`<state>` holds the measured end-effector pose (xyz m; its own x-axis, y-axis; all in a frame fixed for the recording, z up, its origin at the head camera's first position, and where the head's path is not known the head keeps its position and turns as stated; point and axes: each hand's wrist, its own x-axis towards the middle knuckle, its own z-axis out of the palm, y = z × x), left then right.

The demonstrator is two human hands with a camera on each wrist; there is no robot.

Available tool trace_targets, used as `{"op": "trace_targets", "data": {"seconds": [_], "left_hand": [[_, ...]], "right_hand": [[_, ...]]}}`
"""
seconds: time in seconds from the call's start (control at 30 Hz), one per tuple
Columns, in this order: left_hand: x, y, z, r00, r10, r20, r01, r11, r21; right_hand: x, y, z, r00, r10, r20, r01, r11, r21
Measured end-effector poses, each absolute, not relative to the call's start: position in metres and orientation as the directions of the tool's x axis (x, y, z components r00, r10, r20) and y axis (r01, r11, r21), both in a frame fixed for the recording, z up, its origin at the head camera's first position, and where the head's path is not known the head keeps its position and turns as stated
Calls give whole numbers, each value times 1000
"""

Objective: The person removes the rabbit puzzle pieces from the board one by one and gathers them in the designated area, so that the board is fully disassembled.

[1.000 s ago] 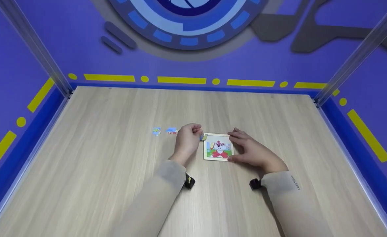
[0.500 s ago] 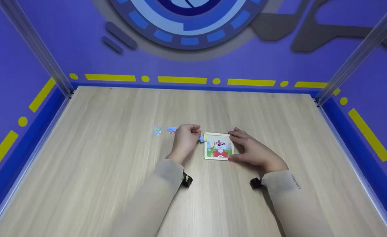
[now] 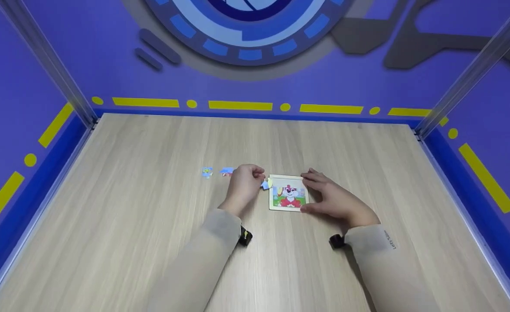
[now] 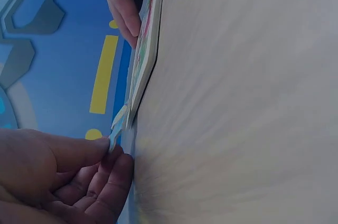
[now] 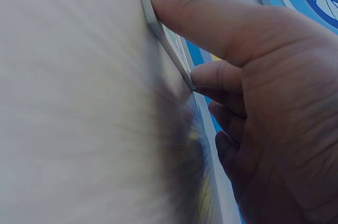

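Probably placing: left grip [image 3: 245,185] pinches puzzle piece [image 3: 265,185], right grip [image 3: 335,198] holds frame [image 3: 286,182] alongside; next likely needs aligning.

"What's hemming in your left hand [image 3: 244,186]?"
"Jigsaw pieces [image 3: 207,172] are lying left, the puzzle tray [image 3: 283,210] right."
"Where's space lying free?"
"My right hand [image 3: 337,200] is blocking the tray's right edge; open tabletop [image 3: 289,145] is stretching beyond."

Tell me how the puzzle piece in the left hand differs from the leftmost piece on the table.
The held piece is pinched by the left hand, while the leftmost piece lies untouched on the table. The held piece is at the left side of the frame; the leftmost piece sits farther off to the left. Both show blue.
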<state>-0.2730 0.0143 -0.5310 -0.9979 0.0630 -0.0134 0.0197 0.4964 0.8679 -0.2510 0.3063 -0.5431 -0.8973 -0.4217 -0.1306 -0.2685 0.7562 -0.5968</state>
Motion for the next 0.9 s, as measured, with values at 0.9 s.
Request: {"op": "trace_targets", "data": {"seconds": [0.9], "left_hand": [[-285,-13,-525,-989,-109,-105,-134,316,939]], "right_hand": [[-251,308,-544,-893,-433,-120,-287,755,-590]]}}
